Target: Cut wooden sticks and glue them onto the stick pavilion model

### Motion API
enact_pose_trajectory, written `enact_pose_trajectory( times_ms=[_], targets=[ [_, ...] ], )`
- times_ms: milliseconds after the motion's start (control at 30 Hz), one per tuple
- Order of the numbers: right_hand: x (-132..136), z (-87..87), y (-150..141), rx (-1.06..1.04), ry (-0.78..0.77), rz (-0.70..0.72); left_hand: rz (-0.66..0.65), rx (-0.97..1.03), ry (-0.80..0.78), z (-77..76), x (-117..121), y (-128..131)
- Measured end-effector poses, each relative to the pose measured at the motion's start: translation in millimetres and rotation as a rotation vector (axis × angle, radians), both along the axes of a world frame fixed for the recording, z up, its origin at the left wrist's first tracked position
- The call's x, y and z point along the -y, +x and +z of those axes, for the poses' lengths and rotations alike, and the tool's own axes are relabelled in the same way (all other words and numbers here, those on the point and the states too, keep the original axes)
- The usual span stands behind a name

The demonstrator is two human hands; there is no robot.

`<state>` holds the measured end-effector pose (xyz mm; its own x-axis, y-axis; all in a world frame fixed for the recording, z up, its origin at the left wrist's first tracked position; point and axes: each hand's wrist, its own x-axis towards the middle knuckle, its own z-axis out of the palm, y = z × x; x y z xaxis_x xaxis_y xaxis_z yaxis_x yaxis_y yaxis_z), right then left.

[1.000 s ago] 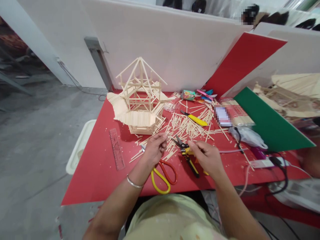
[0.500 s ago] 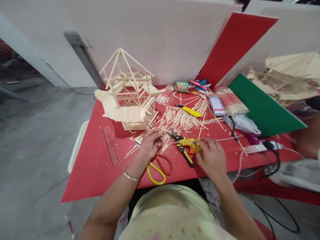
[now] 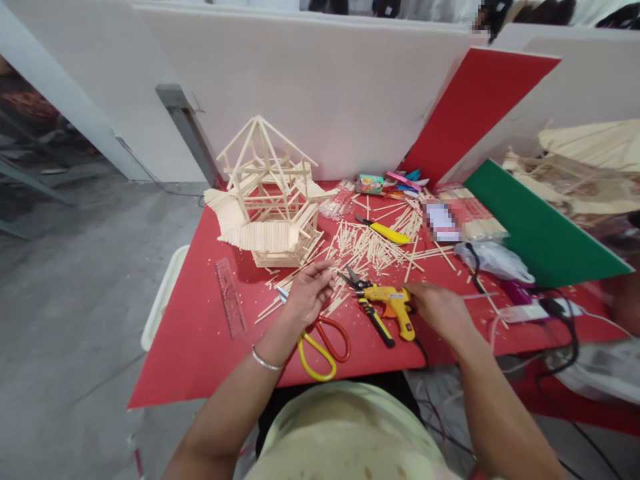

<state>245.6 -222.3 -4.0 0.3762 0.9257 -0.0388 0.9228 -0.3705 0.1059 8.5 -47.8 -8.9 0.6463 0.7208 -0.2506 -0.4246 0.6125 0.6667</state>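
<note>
My left hand (image 3: 311, 297) hovers over the near side of the stick pile with thumb and fingers pinched; whatever lies between the fingertips is too small to make out. Beneath it are scissors (image 3: 320, 357) with one yellow and one red handle, their blades partly covered by the hand. My right hand (image 3: 443, 310) closes on the rear end of a yellow hot glue gun (image 3: 395, 301), whose grip is bare. Pliers (image 3: 377, 325) with black and yellow handles lie under the gun's nozzle. A pavilion model made of sticks (image 3: 270, 220) stands behind my left hand.
Loose wooden sticks (image 3: 370, 243) cover the table's middle, with a yellow cutter knife (image 3: 390, 233) on them. A clear ruler (image 3: 231, 298) lies left. At right are a phone (image 3: 442, 222), plastic bag (image 3: 493, 260), green board (image 3: 545, 230) and power strip (image 3: 537, 311) with cables.
My right hand has slid from the glue gun's grip to its rear end, uncovering the grip. My left hand stays pinched near the same spot. The camera view has tilted up slightly.
</note>
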Motion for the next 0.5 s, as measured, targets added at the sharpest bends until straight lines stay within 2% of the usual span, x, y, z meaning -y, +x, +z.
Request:
enact_pose_trajectory(
  times_ms=[100,267,367,500],
  targets=[
    [-3,3.3,6,0.062,0.005,-0.068,-0.008,-0.006,0.003,-2.2,2,1],
    [-9,-6.3,29,0.077,0.038,-0.194,-0.052,0.019,0.015,-12.8,2,3],
    [-11,-11.3,41,0.061,0.045,-0.221,-0.068,0.015,0.019,-15.7,3,4],
    [-14,-9.4,49,0.02,0.036,-0.216,-0.086,0.0,0.016,-16.3,5,4]
  ],
)
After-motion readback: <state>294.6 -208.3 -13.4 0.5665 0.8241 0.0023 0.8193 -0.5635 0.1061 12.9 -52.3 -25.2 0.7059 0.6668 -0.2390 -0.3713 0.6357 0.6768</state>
